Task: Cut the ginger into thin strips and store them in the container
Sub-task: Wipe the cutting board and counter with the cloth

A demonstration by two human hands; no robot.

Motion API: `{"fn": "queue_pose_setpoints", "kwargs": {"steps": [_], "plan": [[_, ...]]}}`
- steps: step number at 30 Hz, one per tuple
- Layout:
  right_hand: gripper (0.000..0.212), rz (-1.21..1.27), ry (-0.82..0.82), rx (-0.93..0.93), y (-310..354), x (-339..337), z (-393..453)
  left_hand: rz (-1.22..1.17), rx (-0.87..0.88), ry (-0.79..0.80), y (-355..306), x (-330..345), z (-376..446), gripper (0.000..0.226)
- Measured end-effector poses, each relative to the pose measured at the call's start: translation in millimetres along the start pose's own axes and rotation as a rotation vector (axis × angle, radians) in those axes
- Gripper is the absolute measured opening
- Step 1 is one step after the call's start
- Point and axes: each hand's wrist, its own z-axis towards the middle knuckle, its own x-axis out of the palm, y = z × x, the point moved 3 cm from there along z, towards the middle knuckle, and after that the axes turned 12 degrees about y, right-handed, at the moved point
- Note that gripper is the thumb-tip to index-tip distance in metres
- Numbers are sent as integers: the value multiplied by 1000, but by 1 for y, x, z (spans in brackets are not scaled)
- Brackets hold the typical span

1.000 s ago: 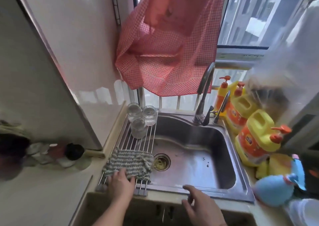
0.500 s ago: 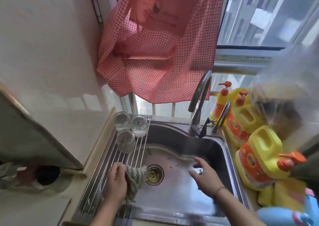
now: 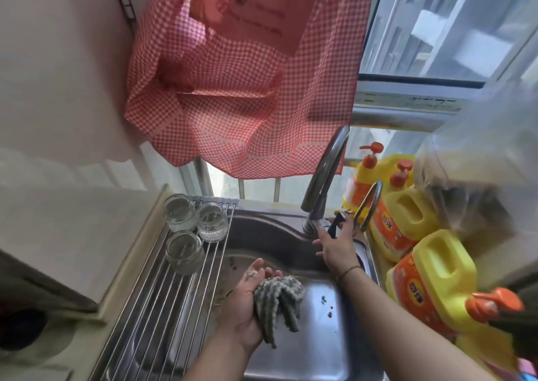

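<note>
Striped cloth [image 3: 278,300] hung gripped in the left hand [image 3: 247,299] over the sink [image 3: 317,351] while the right hand [image 3: 334,243] touched the tap lever [image 3: 334,226], best opened gently.

Grey-white striped cloth [image 3: 279,302]; red-white checked curtain [image 3: 247,89]; yellow-orange jugs [image 3: 431,281]; steel-grey sink [image 3: 305,351].

Steel sink basin [image 3: 314,348] — centre. Roll-up wire drying rack [image 3: 163,305] over its left side, three clear glass jars [image 3: 196,229] on the rack's far end. Curved metal faucet [image 3: 324,173] behind the basin; yellow pump-top detergent jugs [image 3: 419,258] to its right. Red-checked cloth [image 3: 241,89] hangs behind — above the faucet.
</note>
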Motion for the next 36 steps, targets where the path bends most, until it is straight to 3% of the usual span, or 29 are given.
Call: {"fn": "queue_pose_setpoints", "kwargs": {"steps": [2, 6, 11, 13, 15, 17, 20, 23, 26, 27, 29, 31, 33, 36], "plan": [[46, 19, -25, 7, -4, -3, 1, -60, -1, 9, 1, 6, 2, 16], [7, 63, -68, -4, -18, -10, -3, -134, 6, 5, 2, 14, 12, 15], [13, 82, -113, -34, -29, -13, -14, -174, -25, 23, 4, 22, 16, 15], [32, 122, -211, 7, -38, -11, -22, -193, -19, 18, 5, 24, 18, 15], [35, 224, -305, 42, -45, -2, -46, -195, 0, 11, 6, 22, 19, 15], [30, 363, -203, 27, -41, 21, -75, -156, 11, 12, 9, 20, 21, 15], [45, 490, 41, -73, -29, 61, -107, -81, 65, -33, 16, 20, 25, 21], [58, 293, 47, -222, -25, 79, -120, 10, 148, -91, 19, 19, 24, 32], [40, 97, 63, -384, -27, 83, -121, -23, 141, 66, 24, 11, 20, 35], [32, 25, 99, -449, -28, 84, -120, -74, 70, 118, 29, 6, 20, 44], [17, -126, 161, -536, -25, 84, -114, -114, -85, 185, 37, 1, 18, 40], [15, -260, 230, -514, -21, 83, -100, -18, -157, 126, 41, -9, 20, 44], [26, -367, 269, -484, -20, 78, -85, 3, -165, 76, 45, -12, 19, 49], [33, -537, 277, -570, -25, 75, -74, 77, -72, -1, 40, -3, 17, 46]]}}
